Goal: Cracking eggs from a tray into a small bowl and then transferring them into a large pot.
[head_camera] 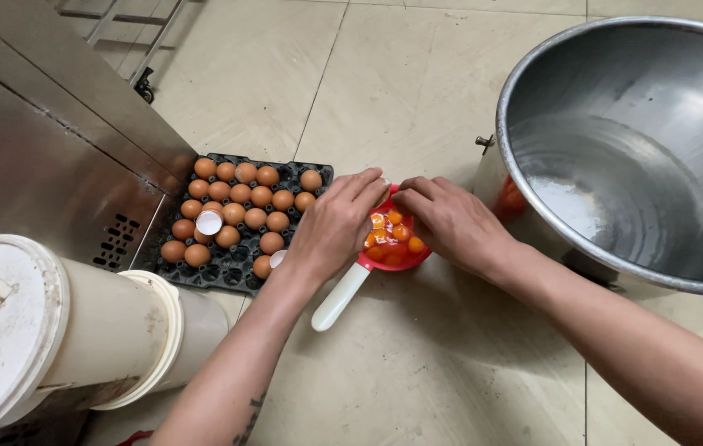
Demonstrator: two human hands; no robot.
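Past the near white buckets, both hands, left and right, close together on something hidden over the red strainer of yolks on the floor, best kept centred there, beside the egg tray.

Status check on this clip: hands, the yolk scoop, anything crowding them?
Both hands, left and right, over red scoop of yolks. Egg tray beside left hand, steel bowl right.

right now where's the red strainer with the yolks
In the head view the red strainer sits on the floor tiles at centre, under both hands, just right of the egg tray.
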